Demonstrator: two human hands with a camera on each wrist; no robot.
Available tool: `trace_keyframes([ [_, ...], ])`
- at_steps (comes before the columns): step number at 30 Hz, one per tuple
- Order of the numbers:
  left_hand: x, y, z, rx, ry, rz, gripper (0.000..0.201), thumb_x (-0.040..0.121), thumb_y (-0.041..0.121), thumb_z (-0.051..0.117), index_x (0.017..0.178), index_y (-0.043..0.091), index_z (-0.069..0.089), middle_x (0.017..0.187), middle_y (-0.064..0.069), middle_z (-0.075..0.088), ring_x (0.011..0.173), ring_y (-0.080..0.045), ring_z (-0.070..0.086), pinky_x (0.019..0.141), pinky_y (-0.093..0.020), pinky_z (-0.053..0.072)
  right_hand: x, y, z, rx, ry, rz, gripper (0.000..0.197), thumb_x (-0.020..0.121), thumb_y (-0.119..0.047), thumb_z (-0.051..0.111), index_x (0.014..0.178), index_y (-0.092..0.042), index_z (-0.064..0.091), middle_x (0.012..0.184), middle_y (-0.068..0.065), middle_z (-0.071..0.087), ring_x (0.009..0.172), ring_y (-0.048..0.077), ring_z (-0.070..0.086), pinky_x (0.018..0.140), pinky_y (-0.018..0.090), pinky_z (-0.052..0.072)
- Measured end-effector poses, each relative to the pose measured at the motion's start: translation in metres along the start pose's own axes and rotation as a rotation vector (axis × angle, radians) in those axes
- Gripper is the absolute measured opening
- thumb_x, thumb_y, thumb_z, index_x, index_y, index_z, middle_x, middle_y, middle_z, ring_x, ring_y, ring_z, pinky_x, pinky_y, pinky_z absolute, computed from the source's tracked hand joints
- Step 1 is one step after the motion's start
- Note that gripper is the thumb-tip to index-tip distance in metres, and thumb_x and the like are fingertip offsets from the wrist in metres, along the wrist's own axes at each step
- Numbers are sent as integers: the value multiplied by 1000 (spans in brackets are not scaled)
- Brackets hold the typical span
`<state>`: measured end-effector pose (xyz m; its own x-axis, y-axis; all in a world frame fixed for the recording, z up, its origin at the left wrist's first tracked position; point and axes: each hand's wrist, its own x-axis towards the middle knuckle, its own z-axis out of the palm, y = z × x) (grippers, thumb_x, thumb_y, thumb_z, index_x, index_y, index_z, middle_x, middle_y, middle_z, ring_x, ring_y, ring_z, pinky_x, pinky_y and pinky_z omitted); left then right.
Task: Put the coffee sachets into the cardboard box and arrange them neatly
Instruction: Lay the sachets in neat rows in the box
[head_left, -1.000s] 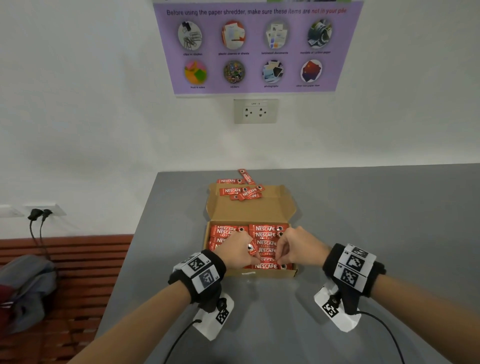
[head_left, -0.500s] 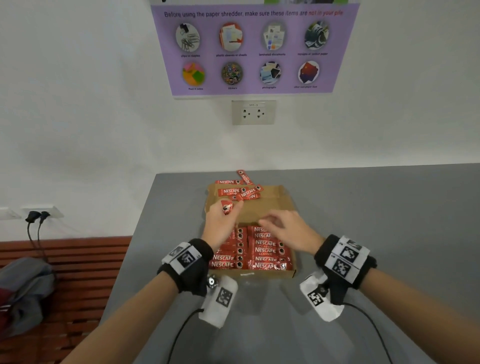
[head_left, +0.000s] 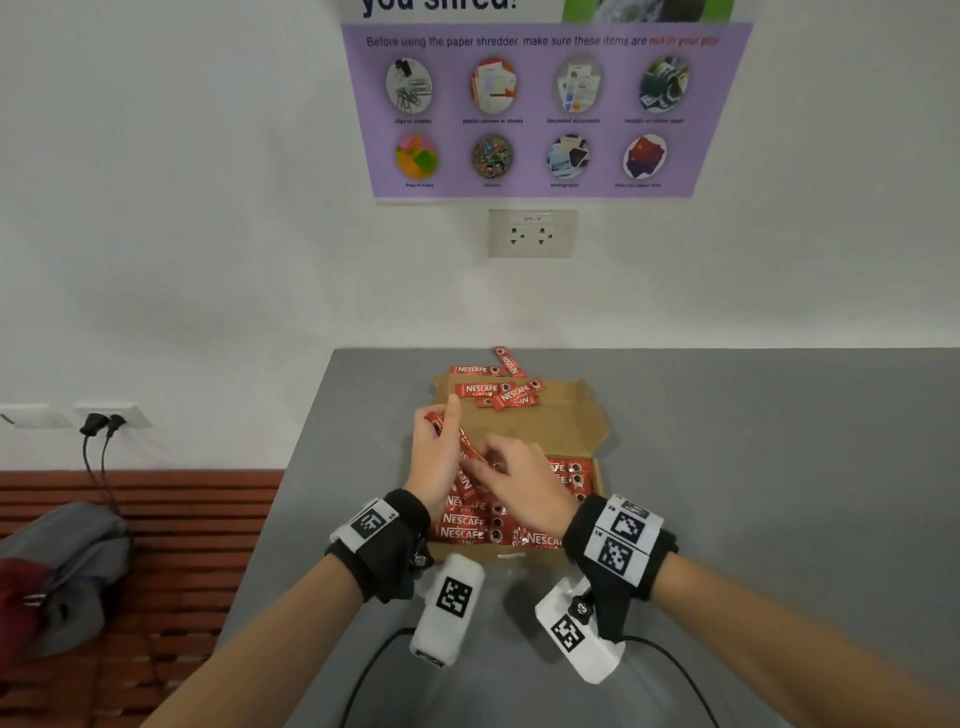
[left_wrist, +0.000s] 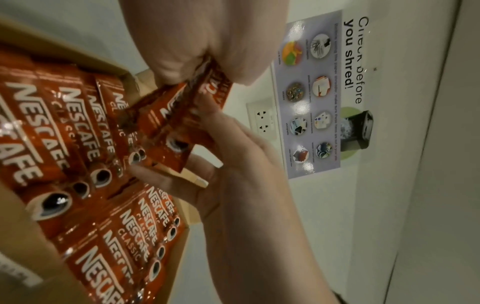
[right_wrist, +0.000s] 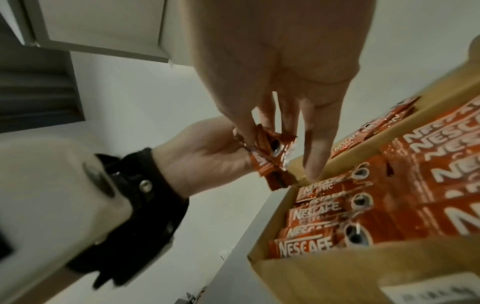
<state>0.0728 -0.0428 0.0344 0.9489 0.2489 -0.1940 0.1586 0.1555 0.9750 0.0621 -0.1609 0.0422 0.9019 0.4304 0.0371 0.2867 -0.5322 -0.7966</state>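
Observation:
An open cardboard box on the grey table holds rows of red Nescafe sachets, also seen in the left wrist view. Above the box's left side my left hand pinches a small tilted bundle of sachets at its upper end. My right hand takes the bundle's lower end between thumb and fingers. Several loose sachets lie on the open lid and just beyond it.
The table ends at a white wall with a socket and a purple poster. Left of the table stands a wooden bench with a grey bag. Black wrist cables trail over the table's near edge.
Both hands left the packed rows at the box's front. The left hand rose toward the lid holding sachets, and the right hand then moved left onto that bundle.

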Motion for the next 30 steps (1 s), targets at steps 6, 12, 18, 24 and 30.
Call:
trace_keyframes([
  [6, -2, 3, -10, -119, -26, -7, 37, 78, 46, 68, 94, 17, 52, 93, -14, 64, 82, -23, 66, 79, -37, 53, 5, 1, -12, 83, 4, 52, 7, 93, -23, 55, 88, -19, 55, 68, -3, 62, 51, 5, 57, 52, 22, 52],
  [12, -1, 3, -24, -59, -216, -62, 33, 73, 38, 67, 91, 11, 60, 59, 3, 48, 42, -5, 38, 44, -17, 37, 7, 7, -18, 193, 44, 91, 23, 100, -19, 37, 116, -8, 49, 62, -3, 54, 38, -2, 47, 42, 11, 36],
  [18, -12, 9, -20, -4, -234, 63, 20, 92, 13, 55, 72, 10, 55, 41, 8, 51, 33, 0, 44, 38, -11, 36, 7, 1, -12, 254, 8, 50, 20, 101, -21, 34, 109, -16, 52, 67, 2, 61, 52, 9, 58, 49, 17, 47],
  [24, -6, 6, -35, -41, -81, 71, 17, 94, 12, 50, 90, 0, 61, 54, 5, 57, 36, -2, 40, 41, -17, 36, 11, 14, -20, 72, 90, 73, 24, 97, -21, 46, 107, -11, 65, 94, 7, 66, 69, 6, 51, 59, 12, 37],
  [30, -3, 16, -42, 86, -165, 38, 18, 93, 17, 53, 76, 12, 56, 48, 9, 60, 42, -1, 56, 45, -10, 43, 12, 14, -22, 146, 60, 66, 13, 87, -17, 63, 98, -14, 69, 92, 1, 70, 84, 11, 61, 77, 19, 48],
])
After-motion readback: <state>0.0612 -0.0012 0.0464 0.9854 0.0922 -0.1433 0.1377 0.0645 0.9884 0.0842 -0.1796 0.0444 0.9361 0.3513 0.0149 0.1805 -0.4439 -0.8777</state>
